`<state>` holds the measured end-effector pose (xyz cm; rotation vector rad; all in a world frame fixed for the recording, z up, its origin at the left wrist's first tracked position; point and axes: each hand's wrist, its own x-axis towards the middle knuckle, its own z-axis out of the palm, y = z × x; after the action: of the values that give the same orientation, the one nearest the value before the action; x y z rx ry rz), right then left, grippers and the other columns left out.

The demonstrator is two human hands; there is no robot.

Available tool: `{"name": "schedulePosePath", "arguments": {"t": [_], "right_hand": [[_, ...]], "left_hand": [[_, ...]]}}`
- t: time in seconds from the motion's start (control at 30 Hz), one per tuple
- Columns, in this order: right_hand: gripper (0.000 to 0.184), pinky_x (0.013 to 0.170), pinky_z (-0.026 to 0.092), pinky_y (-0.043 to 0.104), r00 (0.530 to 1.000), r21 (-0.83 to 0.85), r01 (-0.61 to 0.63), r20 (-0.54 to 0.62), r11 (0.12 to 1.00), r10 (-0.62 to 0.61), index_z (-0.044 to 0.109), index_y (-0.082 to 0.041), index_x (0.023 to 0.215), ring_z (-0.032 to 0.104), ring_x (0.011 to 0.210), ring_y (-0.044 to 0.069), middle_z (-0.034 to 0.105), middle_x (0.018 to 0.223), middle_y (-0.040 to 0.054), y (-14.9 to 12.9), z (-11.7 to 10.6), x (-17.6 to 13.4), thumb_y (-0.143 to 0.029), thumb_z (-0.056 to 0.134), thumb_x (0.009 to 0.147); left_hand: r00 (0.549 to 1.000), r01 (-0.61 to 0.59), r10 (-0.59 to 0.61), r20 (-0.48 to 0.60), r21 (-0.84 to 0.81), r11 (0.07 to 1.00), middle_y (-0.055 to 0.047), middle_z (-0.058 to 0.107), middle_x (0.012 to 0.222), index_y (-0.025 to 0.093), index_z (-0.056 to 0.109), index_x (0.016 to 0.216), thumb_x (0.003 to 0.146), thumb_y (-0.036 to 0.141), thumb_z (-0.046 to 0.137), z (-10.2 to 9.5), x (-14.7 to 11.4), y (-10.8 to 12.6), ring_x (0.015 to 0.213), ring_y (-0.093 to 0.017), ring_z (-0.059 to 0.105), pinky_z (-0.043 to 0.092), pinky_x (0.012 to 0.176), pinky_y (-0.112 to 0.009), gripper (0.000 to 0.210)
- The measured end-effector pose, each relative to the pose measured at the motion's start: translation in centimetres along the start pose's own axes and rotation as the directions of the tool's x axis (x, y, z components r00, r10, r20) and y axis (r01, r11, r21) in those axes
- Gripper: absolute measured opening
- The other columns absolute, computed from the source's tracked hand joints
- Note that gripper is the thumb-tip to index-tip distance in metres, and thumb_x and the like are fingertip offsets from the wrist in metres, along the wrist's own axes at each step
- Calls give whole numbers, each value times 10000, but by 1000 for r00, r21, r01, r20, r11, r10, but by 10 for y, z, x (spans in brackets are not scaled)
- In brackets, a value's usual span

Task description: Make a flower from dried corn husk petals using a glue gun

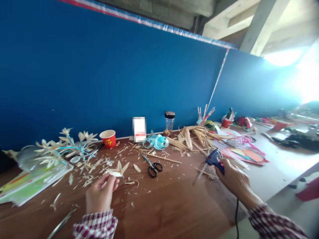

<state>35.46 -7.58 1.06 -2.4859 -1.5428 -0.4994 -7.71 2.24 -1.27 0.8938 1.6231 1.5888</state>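
Between the thumb and fingers of my left hand (102, 190) is a pale husk flower (121, 168) with a few pointed petals. My right hand (233, 179) grips a blue glue gun (214, 158) by its handle, over the right part of the table; a black cord (236, 215) hangs below that hand. Scissors (152, 166) with black handles lie on the brown table (159, 212) between my hands. A loose petal (137, 168) rests just right of the held flower. Finished-looking husk flowers (86, 136) on blue stems lie to the left.
Along the blue partition (139, 73) stand a red paper cup (108, 138), a jar with a black lid (169, 123) and light blue ribbon (157, 142). Dried corn husks (190, 136) and coloured paper (243, 154) lie at the right. Tweezers (61, 224) lie near the front left.
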Motion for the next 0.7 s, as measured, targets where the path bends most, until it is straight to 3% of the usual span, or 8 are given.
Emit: {"name": "schedulePosePath", "arguments": {"t": [0.1, 0.3, 0.4, 0.5, 0.57, 0.6, 0.67, 0.7], "right_hand": [[394, 533, 396, 314, 998, -7, -40, 55, 999, 41, 525, -189, 1027, 649, 718, 271, 651, 784, 84, 13, 10, 5, -515, 406, 841], [397, 546, 398, 333, 982, 7, 79, 173, 997, -79, 569, -204, 941, 635, 748, 294, 643, 824, 115, 31, 20, 16, -553, 420, 824], [394, 579, 415, 358, 987, -11, 129, 94, 992, -127, 589, -214, 946, 626, 794, 306, 641, 928, 138, 7, -3, 16, -551, 422, 829], [285, 627, 434, 347, 963, 101, 269, -24, 958, -268, 587, -222, 1012, 611, 880, 288, 636, 1018, 110, -49, -40, 7, -410, 460, 839], [242, 647, 446, 311, 915, 321, 387, -18, 864, -403, 598, -221, 1013, 615, 863, 239, 645, 1019, 89, -97, -66, 0, -323, 467, 837], [225, 633, 449, 278, 857, 486, 432, 40, 759, -513, 603, -223, 1004, 624, 779, 194, 666, 933, 60, -121, -76, -3, -307, 475, 839], [213, 598, 441, 223, 630, 757, 443, 118, 480, -768, 617, -229, 995, 611, 660, 130, 675, 802, 8, -166, -87, -4, -271, 453, 866], [218, 581, 432, 212, 558, 815, 418, 118, 401, -821, 627, -220, 964, 599, 621, 117, 664, 735, -4, -187, -87, -2, -251, 428, 881]], "left_hand": [[991, 136, -135, 26, -71, 988, 2, 676, 579, 154, 705, 722, 520, 282, 707, 1, 0, 1, 561, -161, 645, 544, 502, -243, 239], [998, 64, -64, 26, -24, 998, -6, 675, 587, 150, 708, 738, 563, 330, 656, 4, -7, 8, 547, -151, 638, 533, 496, -236, 257], [998, 63, -63, 30, -5, 998, -3, 662, 550, 142, 716, 753, 570, 333, 650, 5, -10, 11, 534, -150, 630, 524, 488, -232, 272], [997, 58, -56, 45, -28, 998, 7, 643, 514, 141, 714, 742, 570, 326, 650, 4, -9, 12, 506, -136, 608, 503, 467, -214, 260], [997, 59, -57, 52, -27, 998, 10, 638, 508, 144, 713, 738, 570, 320, 648, 3, -6, 10, 498, -132, 600, 498, 459, -212, 252], [996, 65, -64, 60, -19, 998, 10, 639, 511, 145, 712, 738, 569, 316, 648, 2, -5, 10, 499, -133, 600, 500, 462, -215, 249], [994, 80, -81, 80, 9, 997, 13, 638, 509, 147, 710, 728, 565, 306, 649, 0, -2, 8, 492, -132, 597, 504, 470, -220, 235], [993, 83, -85, 87, 18, 996, 16, 634, 504, 147, 708, 719, 565, 305, 651, 0, -1, 8, 486, -130, 594, 504, 471, -220, 228]]}}
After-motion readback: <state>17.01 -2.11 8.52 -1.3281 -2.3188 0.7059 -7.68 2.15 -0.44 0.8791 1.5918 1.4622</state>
